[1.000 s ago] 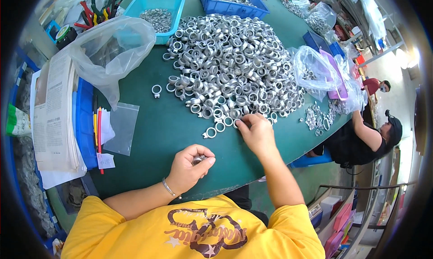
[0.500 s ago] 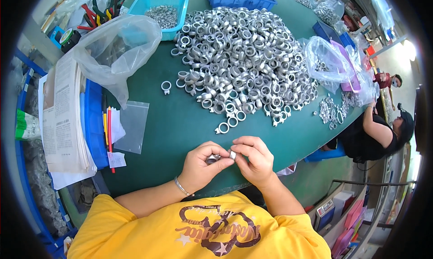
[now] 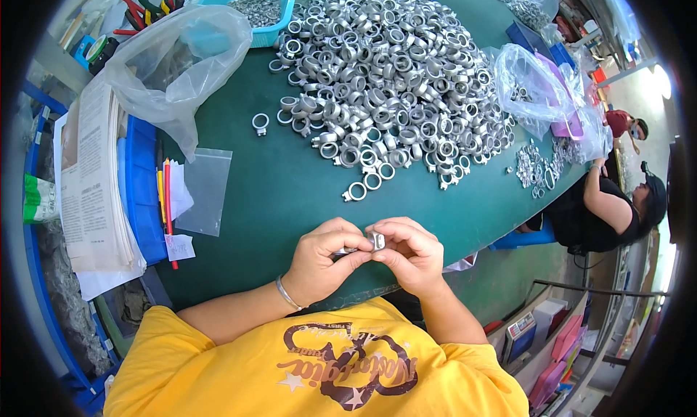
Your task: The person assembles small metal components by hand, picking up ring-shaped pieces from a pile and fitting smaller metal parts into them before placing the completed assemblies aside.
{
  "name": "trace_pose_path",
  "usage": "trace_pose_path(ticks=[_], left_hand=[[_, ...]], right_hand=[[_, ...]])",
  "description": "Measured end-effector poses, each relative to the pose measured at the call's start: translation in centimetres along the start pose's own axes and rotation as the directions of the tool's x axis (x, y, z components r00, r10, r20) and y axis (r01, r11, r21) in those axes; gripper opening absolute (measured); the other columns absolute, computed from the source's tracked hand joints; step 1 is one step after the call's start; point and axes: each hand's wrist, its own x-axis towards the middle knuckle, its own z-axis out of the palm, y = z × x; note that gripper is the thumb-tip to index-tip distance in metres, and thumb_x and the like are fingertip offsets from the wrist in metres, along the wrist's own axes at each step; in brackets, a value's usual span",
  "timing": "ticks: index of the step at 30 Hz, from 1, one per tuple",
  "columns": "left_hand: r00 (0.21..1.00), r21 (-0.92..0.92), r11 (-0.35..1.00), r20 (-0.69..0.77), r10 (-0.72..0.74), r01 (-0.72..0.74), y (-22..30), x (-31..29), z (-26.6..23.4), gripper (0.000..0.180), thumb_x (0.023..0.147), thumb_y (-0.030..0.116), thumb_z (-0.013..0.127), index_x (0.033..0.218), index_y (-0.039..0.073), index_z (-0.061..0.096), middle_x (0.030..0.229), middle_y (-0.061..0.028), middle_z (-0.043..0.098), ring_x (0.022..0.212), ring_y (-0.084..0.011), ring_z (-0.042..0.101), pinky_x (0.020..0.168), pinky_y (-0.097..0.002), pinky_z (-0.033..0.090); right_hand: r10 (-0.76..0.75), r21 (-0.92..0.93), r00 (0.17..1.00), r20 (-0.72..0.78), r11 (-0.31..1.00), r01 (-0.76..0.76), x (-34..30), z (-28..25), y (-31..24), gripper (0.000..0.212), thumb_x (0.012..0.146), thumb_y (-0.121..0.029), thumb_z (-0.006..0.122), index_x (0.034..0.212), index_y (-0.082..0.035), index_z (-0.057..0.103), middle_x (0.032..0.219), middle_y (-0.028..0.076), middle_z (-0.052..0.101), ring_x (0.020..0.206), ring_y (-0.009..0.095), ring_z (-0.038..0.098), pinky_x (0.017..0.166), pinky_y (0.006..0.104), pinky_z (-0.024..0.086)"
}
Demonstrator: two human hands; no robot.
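My left hand [image 3: 319,261] and my right hand [image 3: 412,256] meet fingertip to fingertip above the table's near edge. Between them is a small silver metal ring clamp [image 3: 377,240], its squarish lug end showing at the right fingertips. Both hands are closed on it in a pinch. A bit of grey metal also shows under the left fingers; whether it belongs to the same clamp I cannot tell. Beyond the hands lies a big heap of similar ring clamps [image 3: 392,76]. A few loose ones [image 3: 355,191] lie at its near edge, and a single clamp [image 3: 261,124] sits apart on the left.
Left of the heap stand a clear plastic bag [image 3: 178,61], a turquoise basket [image 3: 279,34] of small metal parts and a blue tray [image 3: 141,192] with newspapers [image 3: 94,185]. Pliers [image 3: 138,10] stand far left. At right, a co-worker [image 3: 617,206] sits by small rings [image 3: 534,169].
The clamp has turned between my fingers, so its lug end now shows more plainly. Table and heap sit slightly higher in the view.
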Motion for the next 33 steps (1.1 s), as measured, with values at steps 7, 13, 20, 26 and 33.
trace_pose_path(ticks=[7,13,20,26,33], left_hand=[[0.999,-0.04,0.999,0.007,-0.036,0.037,-0.1,-0.1,0.1,0.013,0.073,-0.001,0.069,0.085,0.003,0.064,0.081,-0.004,0.059,0.067,-0.0094,0.056,0.057,-0.0202,0.044],[0.996,-0.234,0.968,0.0,-0.093,0.091,-0.3,-0.3,0.1,0.012,0.076,0.0,0.068,0.086,0.002,0.062,0.085,-0.0022,0.057,0.069,-0.0045,0.052,0.06,-0.0169,0.042],[0.998,-0.089,0.995,-0.036,-0.054,0.051,-0.4,-0.2,-0.1,0.01,0.078,-0.002,0.065,0.088,0.0,0.061,0.087,-0.0043,0.057,0.067,-0.0063,0.055,0.057,-0.0176,0.045],[0.976,-0.305,0.93,-0.009,-0.219,0.206,-0.4,-0.2,0.1,0.012,0.083,0.0,0.06,0.094,-0.002,0.063,0.087,-0.0086,0.062,0.069,-0.0127,0.061,0.061,-0.0217,0.051],[0.854,-0.778,0.46,0.181,-0.489,0.428,-0.4,0.2,-0.6,0.024,0.093,0.012,0.044,0.108,-0.003,0.056,0.095,-0.0142,0.062,0.083,-0.0209,0.064,0.068,-0.0289,0.056]], right_hand=[[-0.038,-0.036,0.999,-0.019,0.999,0.037,-0.2,0.1,0.1,0.029,0.075,0.006,0.066,0.103,0.004,0.059,0.104,0.015,0.056,0.085,0.017,0.061,0.07,0.0255,0.054],[-0.111,-0.168,0.994,-0.024,0.98,0.105,-0.2,0.5,0.0,0.03,0.073,0.008,0.066,0.101,0.003,0.058,0.103,0.015,0.056,0.083,0.018,0.061,0.069,0.0257,0.053],[-0.151,-0.03,0.975,-0.164,0.988,0.148,-0.7,0.6,0.4,0.036,0.072,0.013,0.065,0.104,0.004,0.05,0.101,0.015,0.052,0.085,0.019,0.06,0.073,0.0273,0.053],[-0.248,-0.09,0.94,-0.235,0.968,0.233,-1.0,0.9,-0.1,0.031,0.07,0.013,0.067,0.094,0.002,0.052,0.091,0.015,0.059,0.081,0.022,0.061,0.07,0.0301,0.052],[-0.469,-0.467,0.883,0.011,0.778,0.42,1.1,1.0,-1.4,0.017,0.067,0.009,0.067,0.079,0.0,0.059,0.08,0.012,0.062,0.071,0.025,0.06,0.06,0.0309,0.05]])
